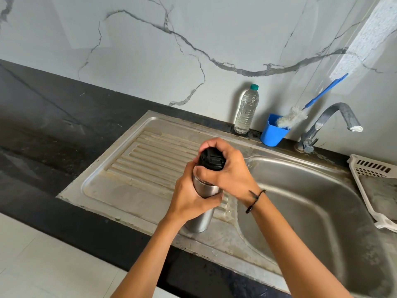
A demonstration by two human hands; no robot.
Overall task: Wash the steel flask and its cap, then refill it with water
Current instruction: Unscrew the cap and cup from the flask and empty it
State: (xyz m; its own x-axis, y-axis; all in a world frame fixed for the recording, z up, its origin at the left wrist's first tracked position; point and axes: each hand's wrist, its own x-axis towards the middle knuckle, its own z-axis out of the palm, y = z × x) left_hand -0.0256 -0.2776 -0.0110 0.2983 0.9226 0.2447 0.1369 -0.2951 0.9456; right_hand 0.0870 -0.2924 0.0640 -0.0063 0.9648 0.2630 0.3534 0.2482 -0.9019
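Flask [204, 186] gripped by left hand [189, 196], right fingers [211, 145] clamped on cap [211, 161]. Could tip or slip if twisted hard.

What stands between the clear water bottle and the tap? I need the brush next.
In the head view, a blue cup holding the bottle brush stands between the water bottle and the tap.

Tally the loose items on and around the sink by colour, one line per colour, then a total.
Steel with black cap: 1, the flask
Clear: 1, the water bottle
Blue: 2, the cup and the bottle brush standing in it
White: 1, the basket
Total: 5
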